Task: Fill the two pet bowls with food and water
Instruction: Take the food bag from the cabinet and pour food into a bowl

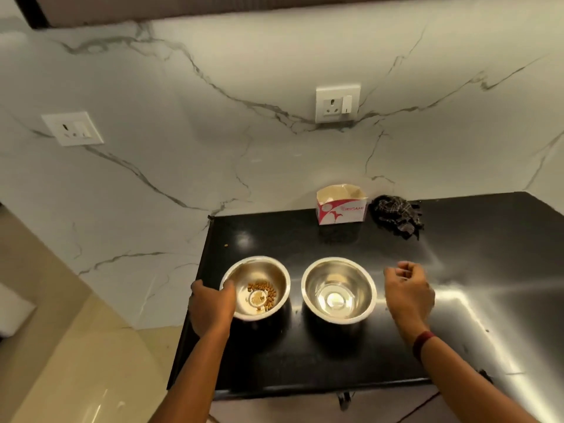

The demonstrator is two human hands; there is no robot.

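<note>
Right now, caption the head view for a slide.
Left hand grips the round steel bowl holding brown kibble; right hand, fingers curled, hangs beside the second round steel bowl.

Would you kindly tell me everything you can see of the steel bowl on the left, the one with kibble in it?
The steel bowl is round and shiny, with a rolled rim. It stands upright on the black countertop, left of the second bowl and apart from it. A thin scatter of brown kibble covers part of its bottom. The left hand grips its left rim.
</note>
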